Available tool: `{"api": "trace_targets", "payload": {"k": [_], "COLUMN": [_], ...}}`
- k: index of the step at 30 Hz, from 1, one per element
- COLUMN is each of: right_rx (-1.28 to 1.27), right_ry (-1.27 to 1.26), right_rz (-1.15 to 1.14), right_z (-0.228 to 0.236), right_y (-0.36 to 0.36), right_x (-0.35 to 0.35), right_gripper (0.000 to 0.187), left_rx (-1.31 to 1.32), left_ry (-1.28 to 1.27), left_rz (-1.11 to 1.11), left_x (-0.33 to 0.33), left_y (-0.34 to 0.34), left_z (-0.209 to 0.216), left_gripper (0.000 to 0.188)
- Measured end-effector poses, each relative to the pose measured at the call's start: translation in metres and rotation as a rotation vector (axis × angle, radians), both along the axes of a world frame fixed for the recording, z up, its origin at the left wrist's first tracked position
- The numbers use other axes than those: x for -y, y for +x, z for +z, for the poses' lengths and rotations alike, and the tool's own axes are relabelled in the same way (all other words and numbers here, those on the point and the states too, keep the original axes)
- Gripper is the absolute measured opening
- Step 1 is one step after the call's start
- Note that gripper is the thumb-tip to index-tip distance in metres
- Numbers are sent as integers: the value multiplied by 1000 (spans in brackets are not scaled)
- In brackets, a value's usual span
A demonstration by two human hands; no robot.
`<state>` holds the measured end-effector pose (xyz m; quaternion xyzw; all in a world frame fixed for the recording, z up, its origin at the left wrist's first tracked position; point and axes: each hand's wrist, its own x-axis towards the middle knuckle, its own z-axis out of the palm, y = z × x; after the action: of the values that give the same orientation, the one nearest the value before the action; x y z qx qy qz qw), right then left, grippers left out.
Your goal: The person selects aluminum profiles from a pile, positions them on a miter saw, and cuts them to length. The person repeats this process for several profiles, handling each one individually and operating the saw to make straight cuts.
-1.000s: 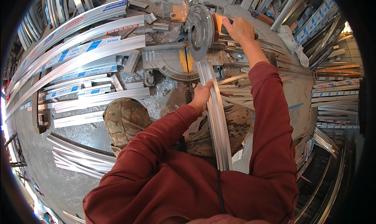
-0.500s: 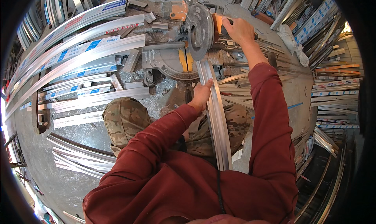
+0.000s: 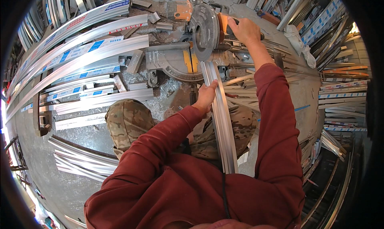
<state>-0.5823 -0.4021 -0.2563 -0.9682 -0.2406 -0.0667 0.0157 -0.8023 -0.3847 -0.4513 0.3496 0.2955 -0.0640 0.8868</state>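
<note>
In front of me stands a miter saw (image 3: 205, 33) with a round grey blade guard and orange housing, its head raised above a slotted table (image 3: 172, 63) with a yellow insert. My right hand (image 3: 245, 31) is closed round the saw's black handle at the upper right. My left hand (image 3: 207, 95) grips a long silver metal profile (image 3: 222, 121) from its left side. That profile runs from just below the blade down between my knees toward my chest. Its far end lies close to the front edge of the saw table; whether they touch, I cannot tell.
Long silver profiles (image 3: 96, 53), some with blue-printed film, stretch across the left. More lie in a pile (image 3: 82, 161) on the floor at the lower left. Stacked strips (image 3: 342, 95) fill racks on the right. Short offcuts (image 3: 136, 62) and shavings litter the floor around the saw.
Almost nothing differs. Both hands keep the same grip, and the saw head stays raised; the whole picture has shifted by only a few pixels.
</note>
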Motion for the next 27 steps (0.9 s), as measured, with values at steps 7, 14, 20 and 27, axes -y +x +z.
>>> {"api": "trace_targets", "payload": {"k": [7, 14, 20, 27], "right_rx": [-16, -30, -30, -19], "right_ry": [27, 25, 33, 34], "right_rz": [10, -5, 10, 16], "right_z": [5, 9, 11, 8], "right_y": [1, 5, 5, 6], "right_x": [-2, -5, -5, -3], "right_gripper": [70, 69, 71, 70], "left_rx": [-25, -106, -93, -55], "left_ry": [4, -2, 27, 11], "left_rz": [9, 13, 4, 33], "left_x": [1, -6, -7, -9], "left_y": [0, -4, -3, -5], "left_z": [-4, 8, -7, 2], "left_gripper": [42, 47, 50, 49]}}
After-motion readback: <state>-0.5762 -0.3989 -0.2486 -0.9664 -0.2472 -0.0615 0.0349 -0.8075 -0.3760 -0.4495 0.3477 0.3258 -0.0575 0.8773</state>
